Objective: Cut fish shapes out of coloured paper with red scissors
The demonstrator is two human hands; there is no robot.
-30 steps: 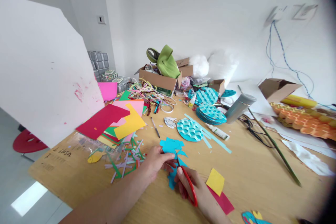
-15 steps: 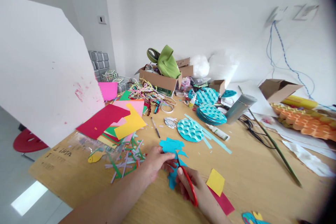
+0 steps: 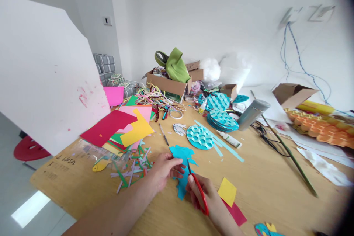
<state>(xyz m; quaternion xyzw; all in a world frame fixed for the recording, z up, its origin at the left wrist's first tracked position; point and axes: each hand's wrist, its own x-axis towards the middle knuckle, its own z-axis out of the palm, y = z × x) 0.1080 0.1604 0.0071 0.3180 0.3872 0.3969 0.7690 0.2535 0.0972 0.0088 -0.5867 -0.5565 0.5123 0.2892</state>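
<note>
Between the thumb and fingers of my left hand (image 3: 167, 171) is a piece of blue paper (image 3: 181, 152) with ragged cut edges. My right hand (image 3: 203, 191) is wrapped around red-handled scissors (image 3: 199, 190), whose blades point up and away against the blue paper. More blue paper (image 3: 182, 186) lies on the table beneath and between both hands; where one piece ends and another begins I cannot tell. A yellow paper square (image 3: 227, 191) and a red paper piece (image 3: 237, 212) lie just right of my right hand.
Paper strips (image 3: 131, 169) and coloured sheets (image 3: 110, 129) lie to the left. Ahead are a pen (image 3: 163, 134), a woven blue disc (image 3: 199, 137) and a glue tube (image 3: 230, 139). A grey cylinder (image 3: 253, 114) and a green stick (image 3: 287, 149) are farther right.
My left hand has shifted slightly left and the blue paper has turned a little. The scissor blades have moved slightly to the right.
</note>
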